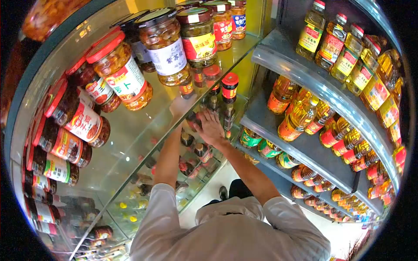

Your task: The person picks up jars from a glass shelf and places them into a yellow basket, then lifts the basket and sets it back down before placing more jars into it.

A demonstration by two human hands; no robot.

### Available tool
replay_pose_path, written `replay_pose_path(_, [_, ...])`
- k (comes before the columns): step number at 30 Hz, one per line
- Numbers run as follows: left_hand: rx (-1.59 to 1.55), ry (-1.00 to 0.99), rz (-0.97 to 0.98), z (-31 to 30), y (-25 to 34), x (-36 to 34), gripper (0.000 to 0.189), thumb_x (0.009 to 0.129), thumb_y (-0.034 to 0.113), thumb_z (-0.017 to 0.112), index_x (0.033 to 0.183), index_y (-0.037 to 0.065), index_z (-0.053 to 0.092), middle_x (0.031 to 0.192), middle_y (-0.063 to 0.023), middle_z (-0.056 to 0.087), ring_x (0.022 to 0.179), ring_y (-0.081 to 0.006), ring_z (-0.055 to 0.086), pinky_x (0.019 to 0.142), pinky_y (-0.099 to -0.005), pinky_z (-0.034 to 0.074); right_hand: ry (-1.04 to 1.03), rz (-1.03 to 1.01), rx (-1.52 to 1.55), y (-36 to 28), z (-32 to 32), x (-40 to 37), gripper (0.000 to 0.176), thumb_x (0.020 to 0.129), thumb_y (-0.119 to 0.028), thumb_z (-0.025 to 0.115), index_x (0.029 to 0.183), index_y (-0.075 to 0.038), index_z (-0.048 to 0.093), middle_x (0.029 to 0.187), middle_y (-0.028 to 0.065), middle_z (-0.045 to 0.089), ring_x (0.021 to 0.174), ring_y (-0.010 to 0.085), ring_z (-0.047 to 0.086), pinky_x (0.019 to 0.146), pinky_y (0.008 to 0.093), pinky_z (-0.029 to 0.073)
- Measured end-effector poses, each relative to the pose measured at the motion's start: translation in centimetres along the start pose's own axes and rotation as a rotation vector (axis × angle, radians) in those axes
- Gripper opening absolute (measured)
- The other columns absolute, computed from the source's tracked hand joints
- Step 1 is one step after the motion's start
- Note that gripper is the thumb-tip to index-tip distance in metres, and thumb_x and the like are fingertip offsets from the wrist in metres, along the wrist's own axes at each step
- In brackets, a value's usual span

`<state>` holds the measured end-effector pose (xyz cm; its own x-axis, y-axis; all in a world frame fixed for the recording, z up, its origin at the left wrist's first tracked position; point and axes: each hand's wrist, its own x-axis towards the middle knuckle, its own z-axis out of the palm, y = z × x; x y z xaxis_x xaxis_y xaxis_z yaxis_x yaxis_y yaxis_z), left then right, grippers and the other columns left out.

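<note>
My right hand (210,128) is beside the edge of the glass shelf, its back facing up and its fingers stretched out. A dark jar (193,121) lies close to its fingertips; whether they touch is unclear. Through the glass, my left hand (183,105) shows faintly and its fingers cannot be made out. Just above my hands, a small red-lidded jar (229,87) stands upright, with dark bottles (228,114) below it. More dark bottles (188,139) stand under my hands on a lower glass level.
Large jars with labels (167,56) line the upper glass shelf (126,130) at the left and back. On the right, dark shelves (305,158) with clear front rails hold several rows of oil bottles (294,119). A pale floor (213,185) shows below.
</note>
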<state>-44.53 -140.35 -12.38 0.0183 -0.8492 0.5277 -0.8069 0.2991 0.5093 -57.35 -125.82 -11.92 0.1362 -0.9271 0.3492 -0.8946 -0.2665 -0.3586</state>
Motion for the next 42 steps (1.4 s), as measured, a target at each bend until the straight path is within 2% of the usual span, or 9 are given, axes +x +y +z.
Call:
replay_pose_path(2, [0.023,-0.193,-0.235,-0.3,0.4,1.0,0.066,0.078,0.055,0.069,0.113,0.001,0.056,0.088,-0.0158,0.065,0.080,-0.0304,0.063,0.069,-0.0398,0.049,-0.021,0.035,-0.011,0.2,0.0,0.1,0.058,0.095,-0.043,0.043,0.137,-0.003,0.038,0.143,0.0196,0.036,0.136,0.0342,0.029,0.116,0.0457,0.018])
replay_pose_path(8, [-0.282,-0.283,-0.232,1.4,-3.5,1.6,0.052,0.079,0.040,0.075,0.107,0.000,0.057,0.079,-0.0070,0.060,0.071,-0.0187,0.055,0.064,-0.0362,0.047,0.089,-0.003,0.021,0.2,0.6,-0.1,0.055,0.093,-0.040,0.046,0.129,0.001,0.044,0.135,0.0208,0.043,0.132,0.0349,0.036,0.111,0.0502,0.024])
replay_pose_path(12, [-0.236,-0.328,-0.249,-0.8,-1.6,0.5,0.054,0.079,0.041,0.075,0.111,0.001,0.057,0.089,-0.0097,0.064,0.079,-0.0212,0.060,0.071,-0.0355,0.049,0.164,-0.039,0.014,0.3,0.8,-0.3,0.054,0.092,-0.038,0.050,0.128,0.001,0.045,0.132,0.0208,0.045,0.129,0.0360,0.038,0.110,0.0487,0.027])
replay_pose_path(14, [-0.109,-0.244,-0.099,-1.8,-1.0,0.2,0.060,0.078,0.046,0.073,0.118,0.005,0.058,0.098,-0.0105,0.068,0.089,-0.0238,0.064,0.079,-0.0346,0.049,0.178,-0.036,0.013,0.1,0.3,-0.2,0.053,0.091,-0.037,0.051,0.128,0.001,0.045,0.131,0.0208,0.045,0.127,0.0363,0.039,0.110,0.0481,0.028])
replay_pose_path(17, [-0.153,-0.347,-0.132,-7.2,4.0,-1.8,0.065,0.076,0.054,0.070,0.122,0.009,0.058,0.104,-0.0103,0.068,0.098,-0.0256,0.064,0.085,-0.0357,0.048,0.039,0.032,0.025,-0.1,-0.2,-0.3,0.057,0.092,-0.037,0.051,0.134,0.000,0.040,0.141,0.0197,0.039,0.136,0.0338,0.031,0.115,0.0452,0.020])
replay_pose_path(20, [-0.067,-0.374,-0.119,-8.3,2.4,-2.7,0.073,0.072,0.064,0.068,0.121,0.012,0.058,0.098,-0.0088,0.069,0.095,-0.0258,0.065,0.082,-0.0379,0.049,0.110,-0.020,0.056,0.3,0.3,-0.2,0.056,0.091,-0.037,0.052,0.130,0.002,0.044,0.135,0.0209,0.044,0.130,0.0363,0.037,0.112,0.0472,0.025])
replay_pose_path(26, [0.075,-0.456,-0.051,-12.7,3.3,-6.7,0.075,0.070,0.065,0.068,0.122,0.013,0.057,0.078,-0.0105,0.068,0.078,-0.0284,0.068,0.073,-0.0408,0.051,0.048,-0.032,0.088,0.4,0.0,0.0,0.066,0.087,-0.048,0.055,0.131,0.001,0.043,0.138,0.0212,0.043,0.135,0.0360,0.033,0.115,0.0467,0.018])
replay_pose_path(32, [-0.109,-0.417,-0.023,-13.4,2.9,-10.7,0.066,0.078,0.058,0.066,0.124,0.013,0.054,0.076,-0.0132,0.067,0.073,-0.0307,0.067,0.066,-0.0426,0.050,0.076,-0.070,0.073,0.5,-0.3,-0.2,0.098,0.065,-0.066,0.069,0.132,0.000,0.043,0.136,0.0214,0.046,0.134,0.0363,0.034,0.113,0.0510,0.021])
replay_pose_path(42, [0.035,-0.426,-0.116,-14.3,3.0,-12.9,0.071,0.082,0.066,0.054,0.130,0.014,0.053,0.074,-0.0148,0.067,0.076,-0.0345,0.067,0.065,-0.0459,0.052,0.031,-0.156,0.065,0.7,-0.6,-0.7,0.089,0.070,-0.070,0.063,0.132,-0.007,0.048,0.139,0.0180,0.044,0.135,0.0345,0.033,0.113,0.0543,0.019])
